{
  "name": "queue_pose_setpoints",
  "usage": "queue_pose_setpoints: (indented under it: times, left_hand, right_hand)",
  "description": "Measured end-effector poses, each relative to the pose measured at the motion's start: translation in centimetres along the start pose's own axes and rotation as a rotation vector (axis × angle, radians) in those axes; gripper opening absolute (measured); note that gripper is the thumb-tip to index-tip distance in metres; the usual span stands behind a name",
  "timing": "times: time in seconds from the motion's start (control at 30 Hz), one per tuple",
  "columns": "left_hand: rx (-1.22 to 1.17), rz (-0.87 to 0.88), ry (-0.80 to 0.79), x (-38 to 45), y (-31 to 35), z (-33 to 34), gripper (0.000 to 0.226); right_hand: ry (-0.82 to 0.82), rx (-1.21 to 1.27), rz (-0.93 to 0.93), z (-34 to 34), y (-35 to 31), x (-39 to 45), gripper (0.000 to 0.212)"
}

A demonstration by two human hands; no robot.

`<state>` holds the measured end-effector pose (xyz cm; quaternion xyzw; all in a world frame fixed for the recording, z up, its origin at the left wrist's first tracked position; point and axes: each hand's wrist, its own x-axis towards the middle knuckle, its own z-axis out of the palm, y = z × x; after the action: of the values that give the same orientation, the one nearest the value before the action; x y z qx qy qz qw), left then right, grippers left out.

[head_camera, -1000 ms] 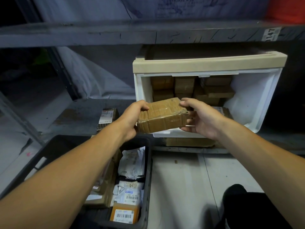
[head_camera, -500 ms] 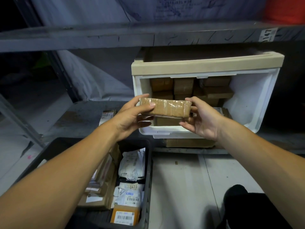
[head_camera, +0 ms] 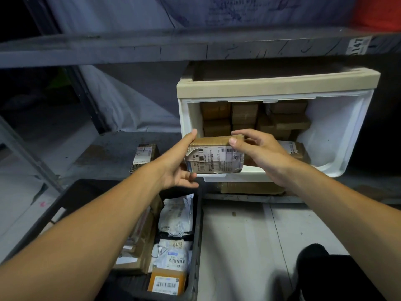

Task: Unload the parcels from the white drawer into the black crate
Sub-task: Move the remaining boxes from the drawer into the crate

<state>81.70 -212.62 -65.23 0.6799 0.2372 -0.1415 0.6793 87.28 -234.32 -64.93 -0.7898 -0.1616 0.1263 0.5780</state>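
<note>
Rotated label-side up, the parcel (head_camera: 214,158) sits gripped between both hands (head_camera: 176,165) (head_camera: 260,154) — next, lowering into the black crate (head_camera: 196,246).

The label print on the parcel (head_camera: 214,158) is too small to read, and the left hand (head_camera: 176,165) covers the parcel's left end while the right hand (head_camera: 258,152) hides its right end. In the white drawer (head_camera: 338,137), the brown boxes (head_camera: 245,115) sit in shadow behind the beige front, their lower rows hidden by the parcel and hands. The left arm covers much of the black crate (head_camera: 196,246), which the bottom edge cuts off. The shelf tag (head_camera: 358,45) is blurred.
</note>
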Motion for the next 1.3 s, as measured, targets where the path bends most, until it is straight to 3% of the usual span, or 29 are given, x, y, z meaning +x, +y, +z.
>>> queue_pose_setpoints:
  times: [0.1, 0.17, 0.43, 0.67, 0.83, 1.0, 1.2, 1.3]
  left_hand:
    - [0.074, 0.0, -0.065, -0.1, 0.2, -0.6, 0.091]
    - [0.083, 0.025, -0.104, -0.3, 0.4, -0.7, 0.088]
    - [0.007, 0.168, -0.046, -0.4, 0.2, 0.3, 0.023]
    - [-0.36, 0.219, 0.112, 0.9, 0.0, 1.7, 0.034]
    - [-0.293, 0.266, 0.158, 1.2, 0.0, 1.8, 0.014]
    - [-0.229, 0.279, 0.084, 0.7, 0.3, 2.0, 0.016]
    - [-0.301, 0.279, 0.155, 0.4, 0.1, 2.3, 0.05]
    - [-0.31, 0.284, 0.175, 0.4, -0.2, 2.5, 0.027]
  right_hand:
    - [0.059, 0.013, -0.011, 0.2, -0.2, -0.1, 0.03]
    - [0.093, 0.034, 0.02, 0.3, -0.3, -0.1, 0.027]
    - [0.114, 0.097, 0.212, 0.6, -0.5, -0.1, 0.047]
    - [0.016, 0.154, 0.321, 0.8, -0.7, -0.3, 0.047]
    - [-0.118, 0.182, 0.254, 0.4, -0.1, -0.2, 0.03]
    - [-0.177, 0.284, 0.254, 0.7, -0.4, -0.1, 0.021]
    - [-0.22, 0.323, 0.354, 0.7, -0.3, -0.4, 0.022]
    - [-0.191, 0.383, 0.37, 1.6, -0.1, -0.4, 0.021]
